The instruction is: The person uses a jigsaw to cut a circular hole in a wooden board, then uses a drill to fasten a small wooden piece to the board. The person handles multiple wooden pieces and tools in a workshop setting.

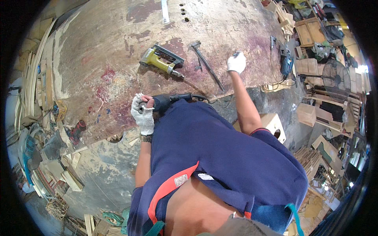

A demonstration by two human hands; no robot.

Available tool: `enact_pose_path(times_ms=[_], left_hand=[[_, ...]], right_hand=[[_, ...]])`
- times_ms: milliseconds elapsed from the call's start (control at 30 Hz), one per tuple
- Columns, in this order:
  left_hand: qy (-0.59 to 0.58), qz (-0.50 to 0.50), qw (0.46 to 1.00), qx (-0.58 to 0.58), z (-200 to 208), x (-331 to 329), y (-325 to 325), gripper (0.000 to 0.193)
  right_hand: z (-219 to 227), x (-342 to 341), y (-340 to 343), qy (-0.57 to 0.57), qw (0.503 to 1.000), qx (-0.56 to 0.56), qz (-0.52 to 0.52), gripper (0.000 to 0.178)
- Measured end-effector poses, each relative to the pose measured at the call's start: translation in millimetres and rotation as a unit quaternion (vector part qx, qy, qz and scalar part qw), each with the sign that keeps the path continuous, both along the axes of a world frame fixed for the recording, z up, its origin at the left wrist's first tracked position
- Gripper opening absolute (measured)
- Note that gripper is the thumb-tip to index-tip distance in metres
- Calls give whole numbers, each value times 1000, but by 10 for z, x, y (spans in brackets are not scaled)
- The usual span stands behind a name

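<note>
Black corded power tool (162,102) here, white gloves (237,63), yellow-and-black nail gun (158,63), navy shirt (220,145) trimmed red, and the brown tabletop (88,55) blotched purple!

Stained wooden table (232,23), yellow nail gun (158,63), hammer (209,68), pale strip (165,11).

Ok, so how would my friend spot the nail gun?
Find the big, worn worktable. Just beyond the person's gloved left hand, the nail gun lies left of the hammer. Unlike that slim, dark hammer, it's chunky, with a yellow-green body.
</note>
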State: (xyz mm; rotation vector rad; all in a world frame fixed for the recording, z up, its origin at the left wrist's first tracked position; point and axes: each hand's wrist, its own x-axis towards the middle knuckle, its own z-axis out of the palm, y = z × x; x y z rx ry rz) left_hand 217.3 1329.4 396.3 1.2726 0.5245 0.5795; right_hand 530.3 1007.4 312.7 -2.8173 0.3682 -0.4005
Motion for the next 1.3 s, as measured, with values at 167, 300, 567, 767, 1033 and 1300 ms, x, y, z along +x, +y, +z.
enact_pose_path(times_ms=[167, 300, 567, 767, 1033, 1300], left_hand=[[16, 48, 998, 24, -13, 117, -12, 24], [21, 42, 996, 71, 67, 175, -52, 27], [95, 16, 991, 96, 140, 222, -3, 22], [53, 17, 998, 24, 62, 266, 19, 30], [105, 29, 985, 130, 30, 154, -15, 34], [110, 52, 989, 80, -46, 184, -20, 28]], right_hand=[[-486, 538, -791, 92, 990, -88, 62, 34], [-220, 513, -364, 132, 972, 53, 186, 23], [1395, -1114, 1834, 335, 568, 612, 435, 17], [1674, -1577, 2456, 312, 573, 455, 606, 17], [1741, -1476, 2520, 100, 549, 294, 776, 27], [1742, -1530, 2474, 136, 600, 199, 763, 23]])
